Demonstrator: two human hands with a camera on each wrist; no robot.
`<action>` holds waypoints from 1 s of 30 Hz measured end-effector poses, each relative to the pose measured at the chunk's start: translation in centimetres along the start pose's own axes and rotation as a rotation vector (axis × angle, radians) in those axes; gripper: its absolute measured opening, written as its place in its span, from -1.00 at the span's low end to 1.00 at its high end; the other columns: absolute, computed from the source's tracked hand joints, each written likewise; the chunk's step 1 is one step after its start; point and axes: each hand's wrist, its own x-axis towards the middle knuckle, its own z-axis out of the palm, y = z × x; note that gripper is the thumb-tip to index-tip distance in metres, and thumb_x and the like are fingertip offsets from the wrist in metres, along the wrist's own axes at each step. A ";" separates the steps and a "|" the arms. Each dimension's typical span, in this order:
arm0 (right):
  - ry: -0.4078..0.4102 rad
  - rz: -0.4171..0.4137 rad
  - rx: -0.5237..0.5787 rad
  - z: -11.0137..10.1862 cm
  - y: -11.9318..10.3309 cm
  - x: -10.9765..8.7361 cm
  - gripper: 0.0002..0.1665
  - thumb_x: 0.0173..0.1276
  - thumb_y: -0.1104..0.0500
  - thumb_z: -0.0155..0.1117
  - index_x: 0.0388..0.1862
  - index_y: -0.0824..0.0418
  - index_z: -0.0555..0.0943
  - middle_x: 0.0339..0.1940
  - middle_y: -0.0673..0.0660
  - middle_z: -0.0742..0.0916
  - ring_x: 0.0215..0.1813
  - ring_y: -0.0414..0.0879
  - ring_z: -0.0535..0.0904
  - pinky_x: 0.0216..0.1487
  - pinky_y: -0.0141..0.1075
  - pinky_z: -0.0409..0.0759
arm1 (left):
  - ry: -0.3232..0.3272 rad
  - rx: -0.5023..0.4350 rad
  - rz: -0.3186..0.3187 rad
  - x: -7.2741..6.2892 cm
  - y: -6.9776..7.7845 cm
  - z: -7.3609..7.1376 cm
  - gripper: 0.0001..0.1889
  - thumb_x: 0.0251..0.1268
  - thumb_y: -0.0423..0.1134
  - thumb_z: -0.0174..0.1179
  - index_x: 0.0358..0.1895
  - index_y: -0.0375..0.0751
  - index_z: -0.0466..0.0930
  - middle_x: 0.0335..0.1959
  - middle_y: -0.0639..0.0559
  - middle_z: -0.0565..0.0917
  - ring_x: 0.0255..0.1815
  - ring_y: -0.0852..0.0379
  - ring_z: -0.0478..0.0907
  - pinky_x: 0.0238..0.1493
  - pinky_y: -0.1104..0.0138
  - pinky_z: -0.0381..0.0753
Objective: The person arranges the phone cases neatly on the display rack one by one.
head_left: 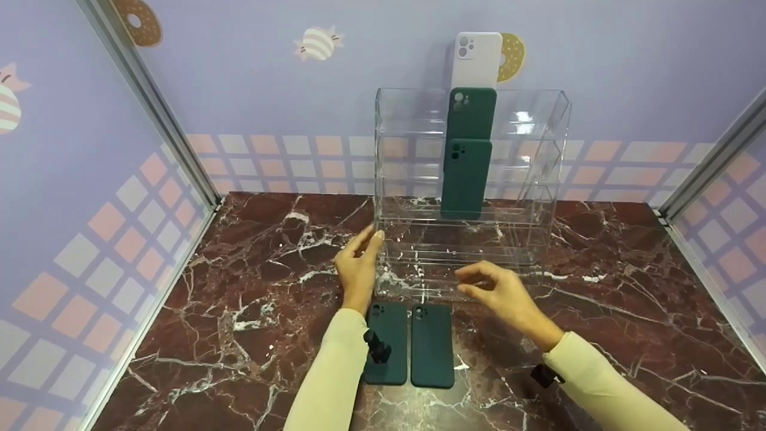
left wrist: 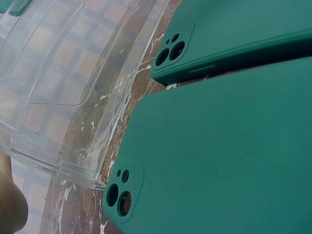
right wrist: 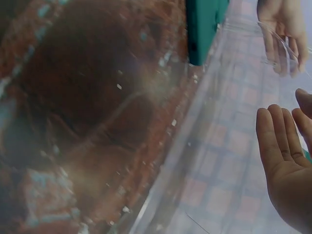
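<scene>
A clear tiered display rack [head_left: 402,230] stands on the marble-patterned table. My left hand [head_left: 357,263] rests at the rack's left side, its fingers extended along the edge. In the left wrist view only part of that hand [left wrist: 10,204] shows, beside the rack's corner. My right hand [head_left: 499,296] is over the rack's low front, fingers bent slightly and holding nothing; in the right wrist view its fingers [right wrist: 277,131] look nearly straight. Two dark green phone cases lie side by side before the rack, a left one [head_left: 395,359] partly behind my left sleeve and a right one [head_left: 432,353].
In the rack's upper tiers stand a white phone case [head_left: 477,63], a green case [head_left: 471,114] behind another green case [head_left: 465,179], one above the other. Patterned walls enclose the table at the back [head_left: 287,108], left [head_left: 66,179] and right [head_left: 736,161].
</scene>
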 end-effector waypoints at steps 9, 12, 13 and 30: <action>-0.108 0.001 -0.030 1.5 1.0 -0.8 -0.64 0.36 0.29 0.55 0.09 0.36 0.73 0.02 0.24 0.79 0.01 0.12 0.77 0.06 -0.02 0.72 | 0.001 0.003 -0.002 -0.1 0.1 0.0 -0.69 0.36 -0.25 0.47 0.13 -0.23 0.82 -0.14 -0.05 0.83 -0.27 0.00 0.67 -0.36 0.41 0.51; -0.149 -0.005 -0.012 1.9 1.2 -1.0 -0.62 0.38 0.28 0.54 0.12 0.40 0.71 0.04 0.31 0.77 0.05 0.16 0.76 0.10 0.01 0.71 | 0.000 0.008 -0.004 -0.1 0.1 0.0 -0.69 0.37 -0.25 0.47 0.13 -0.20 0.83 -0.15 -0.04 0.83 -0.29 0.07 0.67 -0.36 0.41 0.52; -0.163 -0.002 0.000 2.0 1.3 -1.1 -0.60 0.38 0.28 0.54 0.13 0.41 0.70 0.05 0.33 0.76 0.07 0.19 0.75 0.11 0.02 0.70 | 0.000 0.010 -0.001 -0.1 0.1 0.0 -0.70 0.37 -0.25 0.47 0.12 -0.21 0.83 -0.15 -0.03 0.83 -0.30 0.09 0.68 -0.36 0.41 0.52; -0.254 0.005 -0.021 3.1 2.0 -1.6 -0.46 0.30 0.29 0.60 0.24 0.37 0.68 0.08 0.29 0.73 0.10 0.23 0.70 0.14 0.02 0.69 | -0.010 0.027 0.001 -0.1 0.1 -0.1 -0.70 0.38 -0.27 0.46 0.13 -0.20 0.83 -0.20 -0.01 0.81 -0.22 -0.20 0.67 -0.34 0.40 0.52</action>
